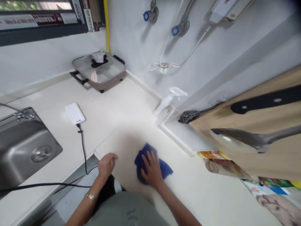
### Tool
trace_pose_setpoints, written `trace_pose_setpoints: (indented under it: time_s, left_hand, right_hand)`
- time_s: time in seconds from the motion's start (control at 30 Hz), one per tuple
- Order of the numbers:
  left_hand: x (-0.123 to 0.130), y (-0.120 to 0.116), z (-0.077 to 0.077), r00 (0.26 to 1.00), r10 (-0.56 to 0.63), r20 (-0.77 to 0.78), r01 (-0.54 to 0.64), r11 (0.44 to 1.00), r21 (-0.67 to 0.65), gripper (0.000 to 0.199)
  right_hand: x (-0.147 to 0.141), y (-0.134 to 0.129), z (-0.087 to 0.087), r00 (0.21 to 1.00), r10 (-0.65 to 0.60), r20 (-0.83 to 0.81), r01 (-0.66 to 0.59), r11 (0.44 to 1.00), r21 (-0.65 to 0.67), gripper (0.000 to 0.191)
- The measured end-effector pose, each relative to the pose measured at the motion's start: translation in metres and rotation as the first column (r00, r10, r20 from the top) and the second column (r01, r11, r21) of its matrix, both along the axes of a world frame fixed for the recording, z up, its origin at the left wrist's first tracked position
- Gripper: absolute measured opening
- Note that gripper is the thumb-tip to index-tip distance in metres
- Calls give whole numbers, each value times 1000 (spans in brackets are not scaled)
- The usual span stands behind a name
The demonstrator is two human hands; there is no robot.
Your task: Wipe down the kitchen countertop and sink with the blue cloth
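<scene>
We have our two hands well apart over the pale table. Our right hand lies palm down with its fingers spread across a crumpled blue cloth, pressing on it from above rather than clamped around it. The cloth rests on the stretch of table right in front of us, with its folds showing on both sides of the hand. Our left hand is by the front edge of the table, its fingers curled in toward the palm; we cannot tell whether it touches the surface. A watch is on that wrist.

To the left, we see a white power pack lying flat, with a black cable running from it over the table's edge. Farther left is a metal sink. In the far corner, a square electric pan sits under its glass lid.

By the wall on the right, we have a white spray bottle. Beyond it, a dark scrubber is beside a wooden panel, in front of which we see a black knife handle and a metal ladle.
</scene>
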State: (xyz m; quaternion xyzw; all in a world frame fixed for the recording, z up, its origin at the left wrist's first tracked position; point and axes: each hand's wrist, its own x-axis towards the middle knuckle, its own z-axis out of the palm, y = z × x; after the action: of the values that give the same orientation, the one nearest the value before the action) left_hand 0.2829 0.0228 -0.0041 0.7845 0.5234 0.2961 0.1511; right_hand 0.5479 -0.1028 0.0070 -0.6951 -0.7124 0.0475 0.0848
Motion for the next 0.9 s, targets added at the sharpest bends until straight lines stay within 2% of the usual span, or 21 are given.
trace_pose_setpoints:
  time_s: [0.07, 0.13, 0.27, 0.43, 0.53, 0.67, 0.77, 0.9]
  left_hand:
    - [-9, 3, 0, 999, -20, 44, 20, 1000, -21, 32]
    - [-19, 9, 1, 998, -37, 52, 39, 999, -27, 33]
    - [-31, 24, 2, 997, -83, 2, 83, 996, 16, 31]
    - [-31, 40, 1, 989, -143, -21, 145, 984, 105, 31]
    - [-30, 43, -1, 976, -213, 48, 207, 972, 114, 31]
    - [-29, 43, -4, 967, -222, 127, 218, 975, 43, 29]
    - [-29, 39, -12, 964, -227, 143, 226, 974, 23, 29]
    - [-31, 27, -34, 957, -254, 137, 255, 967, 12, 28]
  right_hand:
    - [-6, 16, 1, 997, -71, 27, 71, 997, -30, 72]
    - [-13, 52, 1, 990, -130, 48, 131, 991, -34, 71]
    - [-22, 154, -2, 976, -202, 83, 201, 979, 11, 69]
    - [-19, 283, -7, 934, -331, 132, 329, 944, 34, 70]
    - [-8, 347, -9, 905, -398, 151, 397, 917, 41, 71]
    - [12, 419, -10, 880, -456, 133, 454, 890, 49, 72]
    - [26, 468, -11, 878, -455, 147, 454, 890, 42, 73]
    - [32, 533, -9, 902, -404, 156, 406, 914, 20, 72]
